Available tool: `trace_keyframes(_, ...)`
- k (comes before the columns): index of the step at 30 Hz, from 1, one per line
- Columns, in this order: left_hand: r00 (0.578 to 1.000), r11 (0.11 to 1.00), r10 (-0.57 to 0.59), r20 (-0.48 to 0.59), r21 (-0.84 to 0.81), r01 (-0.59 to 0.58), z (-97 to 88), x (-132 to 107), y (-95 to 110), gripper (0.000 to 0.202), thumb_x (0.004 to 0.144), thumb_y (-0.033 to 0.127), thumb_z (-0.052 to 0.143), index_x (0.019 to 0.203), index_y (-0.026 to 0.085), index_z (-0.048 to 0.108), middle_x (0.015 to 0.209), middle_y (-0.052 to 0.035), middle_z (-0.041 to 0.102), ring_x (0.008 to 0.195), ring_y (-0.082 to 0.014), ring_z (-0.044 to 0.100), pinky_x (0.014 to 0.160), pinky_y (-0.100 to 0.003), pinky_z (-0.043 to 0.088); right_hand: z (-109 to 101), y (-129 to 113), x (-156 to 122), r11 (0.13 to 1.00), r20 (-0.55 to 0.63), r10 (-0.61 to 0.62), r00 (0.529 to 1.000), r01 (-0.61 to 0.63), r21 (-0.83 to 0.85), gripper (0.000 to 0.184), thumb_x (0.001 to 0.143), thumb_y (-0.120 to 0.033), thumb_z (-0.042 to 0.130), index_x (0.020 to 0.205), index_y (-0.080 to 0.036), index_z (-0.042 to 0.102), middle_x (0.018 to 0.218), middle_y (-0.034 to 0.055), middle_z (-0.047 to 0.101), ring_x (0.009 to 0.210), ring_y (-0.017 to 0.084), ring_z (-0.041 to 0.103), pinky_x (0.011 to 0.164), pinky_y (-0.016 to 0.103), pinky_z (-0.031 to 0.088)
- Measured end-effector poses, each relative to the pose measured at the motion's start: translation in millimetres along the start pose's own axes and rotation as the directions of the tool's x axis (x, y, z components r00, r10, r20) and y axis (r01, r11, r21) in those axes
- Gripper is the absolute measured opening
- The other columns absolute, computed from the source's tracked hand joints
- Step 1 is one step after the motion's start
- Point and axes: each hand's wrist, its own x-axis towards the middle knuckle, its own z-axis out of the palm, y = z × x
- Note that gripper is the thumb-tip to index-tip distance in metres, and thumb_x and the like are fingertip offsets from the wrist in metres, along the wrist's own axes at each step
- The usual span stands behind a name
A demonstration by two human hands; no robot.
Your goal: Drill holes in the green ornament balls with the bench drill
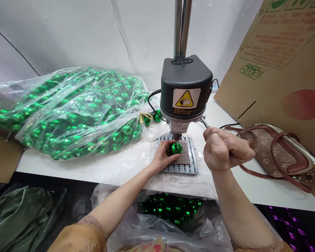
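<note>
A person works at a white bench (76, 171) with both hands on or under a black bench drill (186, 78). The grip of the left hand (165, 154) is closed around a shiny green faceted ball (176, 148), thumb on the near side and fingers on the far side, and a ring (161, 143) shows on one finger. The ball sits on a brown pad (187, 158) laid over the slotted metal base plate (183, 170), directly beneath the drill's chuck (177, 135); whether the bit touches the ball cannot be told. The grip of the right hand (227, 150) is clenched in a fist on the drill's metal lever (204, 122), to the right of the motor housing.

Dark specks lie scattered over the plate and the bench around it. To the left, a large clear plastic bag (13, 91) full of similar green balls rests on the bench, a yellow tie (145, 117) near its right end, with another ball (157, 116) just beside the drill. Below the bench edge, more green balls (173, 207) lie in clear plastic sheeting (147, 225). On the right, a brown patterned handbag (283, 152) leans near a large cardboard box (280, 77)
</note>
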Motion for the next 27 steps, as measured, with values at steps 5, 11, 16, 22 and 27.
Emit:
trace_keyframes(5, 0.998, 1.0, -0.015, -0.059, -0.011, 0.015, 2.1, -3.1, 11.5, 0.052, 0.074, 0.036, 0.081, 0.116, 0.021, 0.055, 0.113, -0.008, 0.063, 0.108, -0.0249, 0.062, 0.094, -0.041, 0.05, 19.2, -11.7, 47.2, 0.934, -0.103, 0.35, 0.931, -0.355, -0.035, 0.045, 0.081, -0.011, 0.06, 0.048, -0.019, 0.031, 0.041, -0.0072, 0.032, 0.038, 0.004, 0.03, 0.04, 0.026, 0.023)
trace_keyframes(11, 0.927, 0.886, 0.373, -0.044, 0.314, -0.342, -4.1, -55.7, 41.6, 0.044, 0.078, 0.047, 0.075, 0.104, 0.02, 0.052, 0.094, -0.0053, 0.064, 0.087, -0.0205, 0.062, 0.076, -0.034, 0.049, 25.5, -12.4, 71.1, 0.88, -0.075, 0.469, 0.88, -0.472, -0.045, 0.041, 0.081, -0.014, 0.06, 0.048, -0.019, 0.036, 0.04, -0.0077, 0.036, 0.037, 0.003, 0.031, 0.042, 0.026, 0.024)
trace_keyframes(16, 0.634, 0.478, 0.555, 0.538, 0.417, -0.773, -13.5, -119.7, 40.3, 0.052, 0.081, 0.063, 0.063, 0.105, 0.018, 0.054, 0.086, -0.0057, 0.064, 0.077, -0.0197, 0.058, 0.069, -0.033, 0.046, 24.4, -11.2, 67.1, 0.89, -0.079, 0.452, 0.888, -0.456, -0.027, 0.041, 0.081, -0.015, 0.06, 0.048, -0.02, 0.037, 0.039, -0.0082, 0.037, 0.036, 0.004, 0.032, 0.041, 0.026, 0.024)
trace_keyframes(22, 0.74, 0.568, 0.487, 0.463, 0.477, -0.671, -45.3, -62.2, 18.4, 0.016, 0.093, 0.026, 0.048, 0.103, 0.019, 0.058, 0.097, -0.0081, 0.066, 0.102, -0.0225, 0.06, 0.089, -0.037, 0.05, 23.7, -11.3, 66.9, 0.893, -0.072, 0.444, 0.893, -0.447, -0.047, 0.041, 0.082, -0.017, 0.06, 0.048, -0.019, 0.038, 0.039, -0.0084, 0.037, 0.037, 0.005, 0.033, 0.042, 0.027, 0.026)
trace_keyframes(27, 0.998, 0.794, 0.052, -0.028, 0.607, -0.024, -74.5, 75.9, 1.1, 0.023, 0.078, 0.003, 0.052, 0.094, 0.016, 0.063, 0.104, -0.0146, 0.064, 0.109, -0.029, 0.057, 0.096, -0.045, 0.048, 25.7, -11.1, 65.7, 0.9, -0.101, 0.426, 0.899, -0.432, -0.054, 0.041, 0.082, -0.016, 0.06, 0.048, -0.019, 0.037, 0.039, -0.0081, 0.036, 0.036, 0.005, 0.033, 0.04, 0.027, 0.024)
